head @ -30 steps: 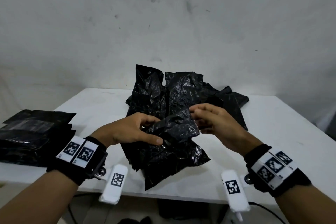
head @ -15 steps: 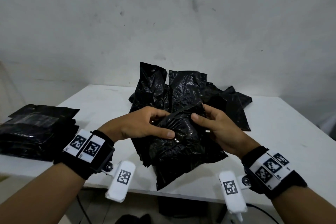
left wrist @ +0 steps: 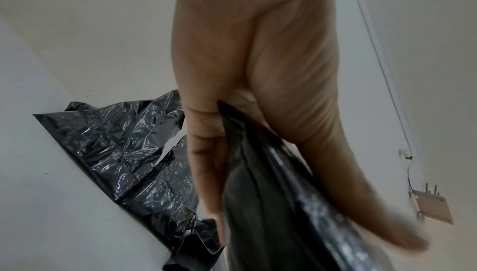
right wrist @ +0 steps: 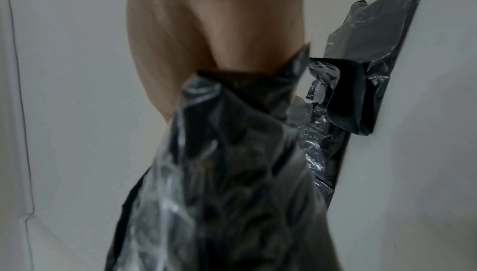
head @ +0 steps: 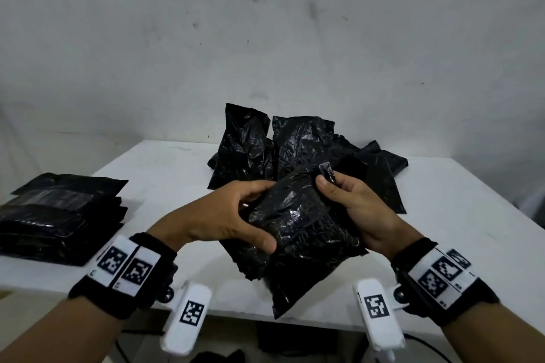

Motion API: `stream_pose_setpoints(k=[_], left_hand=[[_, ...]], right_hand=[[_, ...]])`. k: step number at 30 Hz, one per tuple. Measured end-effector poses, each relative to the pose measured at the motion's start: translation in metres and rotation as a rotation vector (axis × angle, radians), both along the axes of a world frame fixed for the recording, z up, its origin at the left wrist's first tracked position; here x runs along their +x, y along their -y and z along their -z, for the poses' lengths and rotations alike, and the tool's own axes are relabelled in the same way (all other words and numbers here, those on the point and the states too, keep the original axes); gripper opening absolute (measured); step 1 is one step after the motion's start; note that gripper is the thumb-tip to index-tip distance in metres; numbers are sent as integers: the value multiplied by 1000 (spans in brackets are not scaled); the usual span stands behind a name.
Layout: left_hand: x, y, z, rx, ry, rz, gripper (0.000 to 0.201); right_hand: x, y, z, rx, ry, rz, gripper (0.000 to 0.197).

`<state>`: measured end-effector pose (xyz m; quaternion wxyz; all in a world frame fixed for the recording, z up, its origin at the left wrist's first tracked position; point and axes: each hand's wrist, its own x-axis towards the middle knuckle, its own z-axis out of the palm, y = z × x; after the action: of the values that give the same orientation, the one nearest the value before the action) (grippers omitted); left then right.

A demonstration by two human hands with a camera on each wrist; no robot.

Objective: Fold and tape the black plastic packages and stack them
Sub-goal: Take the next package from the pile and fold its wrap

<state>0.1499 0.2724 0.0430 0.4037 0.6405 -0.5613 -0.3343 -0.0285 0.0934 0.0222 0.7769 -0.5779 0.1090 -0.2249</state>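
A crinkled black plastic package (head: 298, 215) is lifted above the near table edge, its top folded over towards me. My left hand (head: 224, 215) grips its left side, thumb on the front face and fingers behind. My right hand (head: 351, 206) grips the right side and pinches the folded top corner. In the left wrist view the package (left wrist: 260, 204) runs down between thumb and fingers. The right wrist view shows the package (right wrist: 232, 173) against the palm, fingertips hidden. A heap of unfolded black packages (head: 295, 150) lies behind. A stack of folded packages (head: 59, 215) sits at the left.
The white table (head: 442, 215) stands against a pale wall. More black packages (head: 256, 256) lie under the held one, one hanging over the near edge. Bare tabletop shows at the right and between the left stack and the heap.
Both hands have rolled the package's top towards me and tightened the fold. The right hand slid from the top edge down onto the right side; the package rose slightly.
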Motion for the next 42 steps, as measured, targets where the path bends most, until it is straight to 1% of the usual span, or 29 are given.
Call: stream_pose_setpoints(k=[2, 5, 9, 11, 12, 15, 16, 20, 22, 23, 28, 30, 32, 34, 36, 39, 42], left_hand=[[-4, -3, 0, 12, -6, 22, 89], [-6, -6, 1, 1, -59, 22, 93], [-8, -8, 4, -38, -160, 27, 112], [-11, -10, 7, -65, -169, 36, 115], [-13, -10, 7, -82, -162, 46, 115], [-20, -12, 7, -117, -122, 100, 112], [-23, -12, 6, -122, -98, 129, 110], [-27, -13, 2, -87, 80, 193, 96], [-27, -14, 2, -72, 161, 190, 90], [-26, -15, 2, -68, 170, 183, 89], [-26, -17, 4, -65, 122, 141, 91], [-28, -17, 6, -67, 109, 125, 91], [-29, -19, 7, -71, 90, 108, 90], [-31, -20, 8, -70, 33, 101, 88], [-31, -21, 9, -76, 9, 94, 88], [-32, -18, 10, -86, 53, 80, 90], [-34, -16, 11, -62, 103, 91, 100]], right_hand=[[-1, 0, -1, -25, -15, -7, 35], [-2, -1, -4, -40, -33, -25, 35], [-3, -2, -8, -71, -53, -25, 33], [-3, -1, -9, -98, -72, -7, 32], [-2, 0, -10, -117, -87, 10, 34], [-2, 2, -10, -176, -126, 33, 48], [-1, 2, -10, -187, -134, 29, 51], [2, -1, -15, -213, -155, 10, 38], [4, -1, -18, -244, -173, 8, 42], [6, -2, -19, -260, -180, 3, 44], [10, 1, -25, -348, -212, -14, 31], [11, 2, -27, -347, -214, -36, 33], [13, 2, -29, -319, -214, -48, 39], [14, 4, -29, -268, -220, -67, 44], [14, 6, -29, -229, -239, -93, 44], [14, 9, -26, -196, -253, -106, 41], [15, 9, -24, -206, -257, -119, 41]])
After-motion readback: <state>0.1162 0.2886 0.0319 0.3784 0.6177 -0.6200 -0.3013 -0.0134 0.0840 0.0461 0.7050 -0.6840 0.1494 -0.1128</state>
